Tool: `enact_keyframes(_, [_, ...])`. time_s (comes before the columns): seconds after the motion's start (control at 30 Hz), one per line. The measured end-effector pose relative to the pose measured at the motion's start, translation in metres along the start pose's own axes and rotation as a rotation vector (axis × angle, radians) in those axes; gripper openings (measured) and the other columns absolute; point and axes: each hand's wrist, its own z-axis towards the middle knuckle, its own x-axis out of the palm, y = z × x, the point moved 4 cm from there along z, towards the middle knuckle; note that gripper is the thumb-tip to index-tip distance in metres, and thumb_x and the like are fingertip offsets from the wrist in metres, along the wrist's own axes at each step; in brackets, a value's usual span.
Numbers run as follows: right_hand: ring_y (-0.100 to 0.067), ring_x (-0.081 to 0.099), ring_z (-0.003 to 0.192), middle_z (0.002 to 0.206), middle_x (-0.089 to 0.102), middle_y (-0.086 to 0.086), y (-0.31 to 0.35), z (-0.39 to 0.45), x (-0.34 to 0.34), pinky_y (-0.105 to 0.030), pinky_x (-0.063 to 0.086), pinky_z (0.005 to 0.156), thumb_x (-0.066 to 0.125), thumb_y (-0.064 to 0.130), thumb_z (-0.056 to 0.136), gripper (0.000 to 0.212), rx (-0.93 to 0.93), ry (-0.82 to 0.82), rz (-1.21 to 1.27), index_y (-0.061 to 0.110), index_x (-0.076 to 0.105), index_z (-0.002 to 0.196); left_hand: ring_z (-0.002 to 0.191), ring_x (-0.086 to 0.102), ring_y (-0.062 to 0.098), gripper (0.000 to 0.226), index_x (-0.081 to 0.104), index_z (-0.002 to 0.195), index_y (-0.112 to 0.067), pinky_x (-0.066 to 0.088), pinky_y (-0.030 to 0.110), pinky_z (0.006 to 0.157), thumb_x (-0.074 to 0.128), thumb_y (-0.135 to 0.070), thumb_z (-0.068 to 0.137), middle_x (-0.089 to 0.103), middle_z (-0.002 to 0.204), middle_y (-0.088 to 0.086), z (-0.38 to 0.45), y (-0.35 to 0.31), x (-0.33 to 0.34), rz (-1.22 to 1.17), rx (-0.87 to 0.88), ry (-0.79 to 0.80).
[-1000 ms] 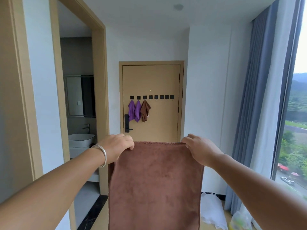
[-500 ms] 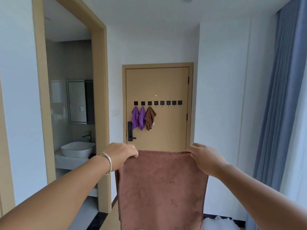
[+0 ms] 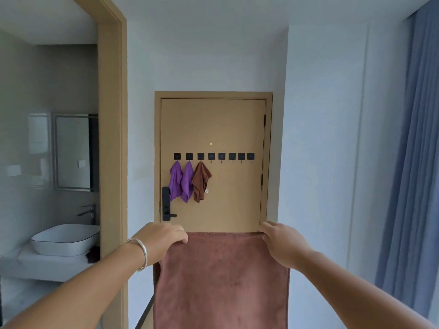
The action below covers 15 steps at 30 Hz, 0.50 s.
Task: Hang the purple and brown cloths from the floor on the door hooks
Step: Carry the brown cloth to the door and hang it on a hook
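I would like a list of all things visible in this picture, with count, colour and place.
door: 1, tan, centre, closed
hooks: 8, black, row across door
purple cloths: 2, on two leftmost hooks
small brown cloth: 1, on third hook
door lock: 1, black, door's left edge
basin: 1, white, left room
tap: 1, dark, above basin
mirror: 1, left room wall
curtain: 1, blue, right
large brown cloth: 1, held up spread
bracelet: 1, silver, left wrist
left hand: grips cloth's top left corner
right hand: grips top right corner

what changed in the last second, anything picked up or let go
The person walked closer to the tan door; the window slid out of view. Nothing was grabbed or released: left hand and right hand still hold the large brown cloth by its top corners. Three small cloths still hang.
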Motion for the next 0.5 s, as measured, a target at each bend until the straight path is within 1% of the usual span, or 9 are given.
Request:
enact_keyframes(0.03, [-0.014,0.045,0.071,0.08,0.037,0.017,-0.004,0.016,0.006,-0.026,0.034,0.061,0.034,0.024,0.098,0.018,0.004,-0.001,-0.003,0.033,0.046,0.089,0.081,0.042,0.004,0.067,0.049,0.109,-0.041,0.031,0.02,0.067,0.04,0.011,0.068,0.049,0.103,-0.022,0.013,0.012,0.007,-0.001,0.004,-0.009])
enact_keyframes(0.1, [-0.014,0.045,0.071,0.079,0.038,0.016,-0.011,0.045,0.019,-0.026,0.033,0.06,0.033,0.025,0.099,0.018,0.022,-0.011,-0.007,0.033,0.047,0.091,0.082,0.041,0.003,0.067,0.05,0.112,-0.041,0.034,0.02,0.068,0.041,0.011,0.07,0.051,0.107,-0.022,0.038,0.034,0.021,-0.001,0.008,-0.019])
enact_keyframes(0.2, [-0.016,0.046,0.071,0.085,0.044,0.015,-0.024,0.086,0.042,-0.027,0.036,0.062,0.032,0.024,0.099,0.021,0.031,-0.026,-0.015,0.029,0.052,0.098,0.087,0.048,0.005,0.065,0.05,0.113,-0.041,0.038,0.021,0.07,0.042,0.01,0.074,0.051,0.108,-0.022,0.074,0.065,0.044,-0.002,0.017,-0.032])
enact_keyframes(0.27, [-0.015,0.046,0.072,0.089,0.046,0.014,-0.035,0.112,0.06,-0.028,0.038,0.063,0.032,0.024,0.099,0.022,0.022,-0.023,-0.027,0.028,0.054,0.103,0.089,0.05,0.006,0.065,0.05,0.114,-0.041,0.038,0.021,0.07,0.041,0.01,0.075,0.051,0.109,-0.021,0.099,0.084,0.062,-0.007,0.015,-0.033])
enact_keyframes(0.4, [-0.015,0.048,0.074,0.086,0.043,0.016,-0.063,0.17,0.099,-0.026,0.035,0.063,0.032,0.024,0.1,0.023,0.016,-0.03,-0.032,0.029,0.054,0.103,0.093,0.052,0.008,0.065,0.051,0.116,-0.04,0.036,0.019,0.071,0.041,0.009,0.074,0.052,0.112,-0.02,0.154,0.121,0.097,0.007,0.02,-0.034])
enact_keyframes(0.5, [-0.017,0.054,0.08,0.094,0.053,0.012,-0.088,0.219,0.127,-0.029,0.041,0.067,0.032,0.024,0.098,0.025,0.004,-0.023,-0.02,0.028,0.055,0.105,0.095,0.052,0.007,0.064,0.052,0.116,-0.039,0.038,0.02,0.073,0.041,0.008,0.075,0.052,0.113,-0.021,0.196,0.148,0.125,0.014,0.007,-0.042])
